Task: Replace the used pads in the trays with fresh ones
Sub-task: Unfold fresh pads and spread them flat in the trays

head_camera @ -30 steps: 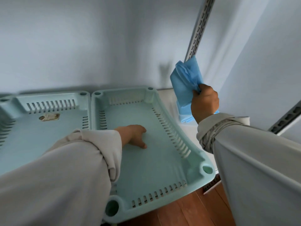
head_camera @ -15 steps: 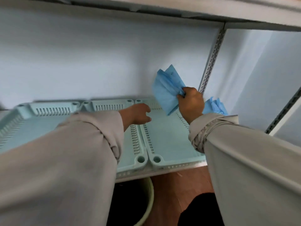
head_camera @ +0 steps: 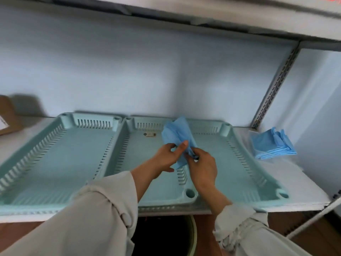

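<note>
Crumpled blue pad held above three empty mint trays; folded pads beside.

What I can't make out from here

My right hand covers the lower end of the blue pad, so I can't see its grip there. My sleeves hide the middle tray's near rim. The cardboard box runs off the left edge; the tray's small label is unreadable.
</note>
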A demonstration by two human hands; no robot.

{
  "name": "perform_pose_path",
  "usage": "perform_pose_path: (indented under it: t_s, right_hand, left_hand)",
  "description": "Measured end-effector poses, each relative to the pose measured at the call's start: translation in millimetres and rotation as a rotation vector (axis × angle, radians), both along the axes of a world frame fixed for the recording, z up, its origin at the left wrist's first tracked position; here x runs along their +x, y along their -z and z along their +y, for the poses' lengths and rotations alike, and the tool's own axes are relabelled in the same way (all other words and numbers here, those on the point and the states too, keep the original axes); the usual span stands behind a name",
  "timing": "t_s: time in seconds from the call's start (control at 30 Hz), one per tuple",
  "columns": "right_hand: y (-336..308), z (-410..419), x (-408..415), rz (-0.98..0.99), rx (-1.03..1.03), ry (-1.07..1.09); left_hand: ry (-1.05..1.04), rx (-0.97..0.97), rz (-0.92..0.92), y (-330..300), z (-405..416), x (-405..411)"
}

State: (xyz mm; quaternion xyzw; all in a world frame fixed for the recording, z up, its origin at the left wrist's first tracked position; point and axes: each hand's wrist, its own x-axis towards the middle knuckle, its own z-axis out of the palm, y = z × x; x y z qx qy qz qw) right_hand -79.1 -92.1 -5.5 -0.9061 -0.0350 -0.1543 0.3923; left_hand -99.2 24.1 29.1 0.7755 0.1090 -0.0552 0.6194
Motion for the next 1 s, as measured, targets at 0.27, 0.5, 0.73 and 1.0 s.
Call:
perform_pose_path:
  t_s: [0.27, 0.5, 0.73, 1.0]
  right_hand:
    - [1, 19, 9, 0.064, -0.071, -0.222]
    - [-13, 5, 19, 0.126, 0.543, -0.112]
    - [-18, 2, 24, 0.470, 1.203, -0.032]
    - [-2, 15, 27, 0.627, 0.895, -0.112]
  left_hand:
    - [-0.201, -0.364, 0.029, 41, 14, 17]
    - [-0.391, -0.663, 0.044, 24, 37, 26]
    - [-0.305, -0.963, 0.099, 28, 58, 22]
    - [-0.503, -1.053, 0.225, 45, 34, 25]
